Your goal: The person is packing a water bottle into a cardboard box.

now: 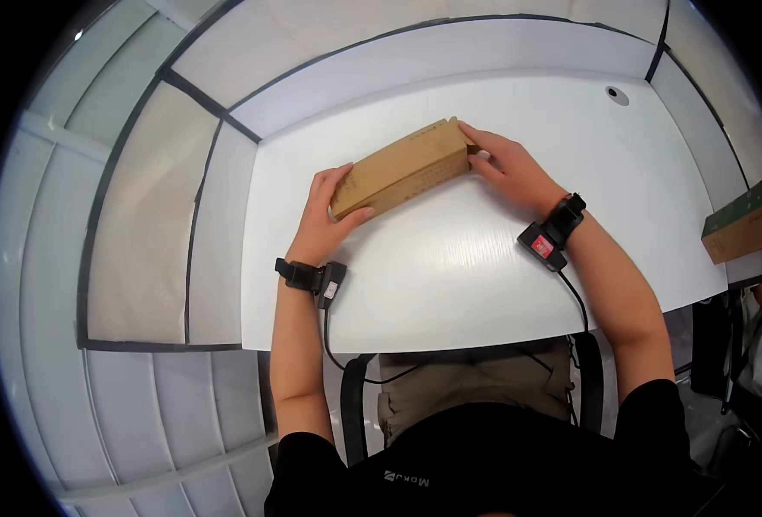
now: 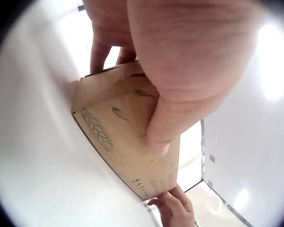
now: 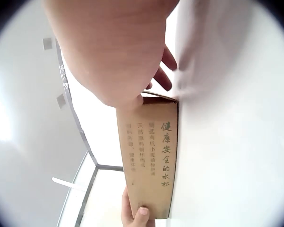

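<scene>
A long brown cardboard box lies flat on the white table, angled up to the right. My left hand grips its near-left end, fingers over the top and thumb along the front side. My right hand holds the far-right end, fingers curled over the end and thumb by the flap. In the left wrist view the thumb presses the box, which bears a printed leaf sprig. In the right wrist view the box shows green printed characters, with the left hand's fingertips at its far end.
A second brown box with a green top stands at the table's right edge. A round cable hole sits at the back right. Pale partition panels wall the desk at left and back.
</scene>
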A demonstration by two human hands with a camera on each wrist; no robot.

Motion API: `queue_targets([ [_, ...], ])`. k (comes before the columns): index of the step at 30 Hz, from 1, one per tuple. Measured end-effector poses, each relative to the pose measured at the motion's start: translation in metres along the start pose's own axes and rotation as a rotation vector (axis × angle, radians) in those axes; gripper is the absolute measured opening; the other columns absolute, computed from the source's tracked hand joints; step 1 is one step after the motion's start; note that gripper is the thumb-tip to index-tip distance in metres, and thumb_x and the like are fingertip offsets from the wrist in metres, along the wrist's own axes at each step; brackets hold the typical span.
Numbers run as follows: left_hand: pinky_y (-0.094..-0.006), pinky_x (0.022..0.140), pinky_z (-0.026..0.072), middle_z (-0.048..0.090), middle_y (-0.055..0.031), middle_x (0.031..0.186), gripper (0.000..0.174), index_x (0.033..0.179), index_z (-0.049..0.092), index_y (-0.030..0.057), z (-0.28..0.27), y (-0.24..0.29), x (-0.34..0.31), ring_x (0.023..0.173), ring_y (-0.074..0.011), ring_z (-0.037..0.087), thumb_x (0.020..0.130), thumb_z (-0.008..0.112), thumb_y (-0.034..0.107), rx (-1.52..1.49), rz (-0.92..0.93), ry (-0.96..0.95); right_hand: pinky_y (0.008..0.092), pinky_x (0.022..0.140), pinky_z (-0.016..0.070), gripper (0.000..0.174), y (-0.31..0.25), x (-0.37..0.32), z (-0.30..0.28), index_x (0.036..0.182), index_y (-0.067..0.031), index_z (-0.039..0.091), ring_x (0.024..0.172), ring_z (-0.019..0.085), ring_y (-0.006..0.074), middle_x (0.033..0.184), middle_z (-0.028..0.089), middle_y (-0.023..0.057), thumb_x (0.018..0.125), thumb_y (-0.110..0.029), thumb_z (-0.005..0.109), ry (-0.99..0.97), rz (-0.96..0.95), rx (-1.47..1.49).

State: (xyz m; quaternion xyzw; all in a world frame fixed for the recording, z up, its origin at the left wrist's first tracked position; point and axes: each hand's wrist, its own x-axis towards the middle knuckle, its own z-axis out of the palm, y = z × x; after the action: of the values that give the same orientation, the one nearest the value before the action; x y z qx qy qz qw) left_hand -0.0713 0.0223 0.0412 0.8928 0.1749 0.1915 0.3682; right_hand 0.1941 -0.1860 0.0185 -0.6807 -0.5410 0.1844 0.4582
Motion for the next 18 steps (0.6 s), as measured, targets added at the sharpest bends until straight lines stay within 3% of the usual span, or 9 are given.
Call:
queue_targets([
  [2,-0.0383,0.110,0.0408,0.048,-0.0105,0.136,0.070,0.145,0.048,0.0084,0.003,-0.002,0.001,0.130,-0.0260,0.048,0.082,0.079,0.015,-0.007,-0.002,0.004,0.0396,0.106,0.0472,0.053,-0.011,0.000,-0.005,0.152,-0.0118,0.042,0.125,0.057,0.0314,0.142,0.055,0.0171,0.099,-0.009,0.049,-0.018,0.046,-0.170],
  [5,-0.0383,0.110,0.0411,0.045,-0.0102,0.134,0.070,0.144,0.049,0.0074,0.004,-0.003,0.001,0.129,-0.0261,0.048,0.081,0.079,0.011,-0.046,-0.007,0.008,0.0391,0.108,0.0446,0.058,-0.015,0.002,-0.006,0.155,-0.0103,0.037,0.128,0.056,0.0277,0.147,0.052,0.0164,0.099,-0.006,0.049,-0.078,0.071,-0.279],
  [11,-0.0384,0.109,0.0418,0.045,-0.0102,0.132,0.074,0.144,0.048,0.0088,0.010,-0.013,0.004,0.127,-0.0265,0.048,0.078,0.080,0.008,0.019,0.075,0.038,0.0389,0.117,0.0349,0.065,0.010,-0.004,0.009,0.153,-0.0067,0.039,0.140,0.043,0.0311,0.153,0.045,0.0158,0.089,-0.002,0.050,-0.012,-0.125,0.046],
  [14,-0.0383,0.110,0.0399,0.047,-0.0101,0.135,0.075,0.144,0.048,0.0096,0.010,-0.010,0.003,0.129,-0.0270,0.048,0.076,0.081,0.008,-0.009,0.040,0.037,0.0391,0.121,0.0276,0.073,0.001,-0.002,0.003,0.155,-0.0062,0.036,0.144,0.038,0.0272,0.155,0.043,0.0118,0.084,0.001,0.051,-0.127,0.028,0.534],
  [18,-0.0383,0.110,0.0397,0.047,-0.0102,0.134,0.075,0.143,0.049,0.0098,0.012,-0.010,0.003,0.128,-0.0269,0.048,0.075,0.082,0.008,-0.001,0.056,0.048,0.0389,0.121,0.0285,0.071,0.001,0.002,0.004,0.154,-0.0052,0.039,0.144,0.039,0.0254,0.155,0.044,0.0101,0.084,0.001,0.053,-0.089,0.091,0.642],
])
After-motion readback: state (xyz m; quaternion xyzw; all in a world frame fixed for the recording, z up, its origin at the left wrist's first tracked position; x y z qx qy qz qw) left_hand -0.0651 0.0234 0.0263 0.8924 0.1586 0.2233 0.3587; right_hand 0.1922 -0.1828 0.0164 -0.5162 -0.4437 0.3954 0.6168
